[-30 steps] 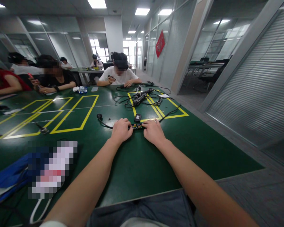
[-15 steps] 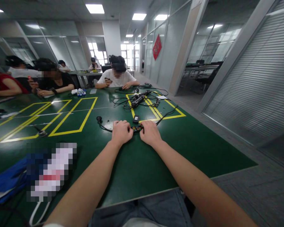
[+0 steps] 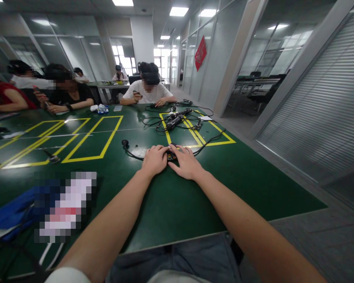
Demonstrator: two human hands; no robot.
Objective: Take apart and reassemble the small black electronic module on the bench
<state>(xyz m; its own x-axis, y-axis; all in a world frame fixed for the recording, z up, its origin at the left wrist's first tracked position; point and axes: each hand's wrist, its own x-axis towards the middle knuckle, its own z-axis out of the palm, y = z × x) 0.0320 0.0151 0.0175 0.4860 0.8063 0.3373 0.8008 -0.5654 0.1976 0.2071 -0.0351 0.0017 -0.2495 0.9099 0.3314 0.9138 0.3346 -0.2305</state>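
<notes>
A small black inline cable box [image 3: 172, 157] lies on the green table between my hands, with an exposed face showing orange and green marks. Cable runs out of it on both sides. My left hand [image 3: 155, 159] is closed around the box's left end. My right hand [image 3: 185, 160] has its thumb and fingers spread around the box's right part, fingertips reaching to its far side. A small black piece [image 3: 173, 144] is mostly covered by those fingertips. The left cable ends in a round black plug [image 3: 125, 144].
Tangled black cables and dark rod-shaped parts [image 3: 177, 121] lie ahead within yellow tape outlines [image 3: 102, 158]. A blue bag [image 3: 16, 212] and a pixelated pale item [image 3: 69, 208] are at left. Several people sit across the table. The table edge [image 3: 283, 218] is at near right.
My right hand has shifted left and forward; its fingers have spread from a closed grip on the box's right end towards the labelled black piece, now mostly covered. The view has shifted slightly.
</notes>
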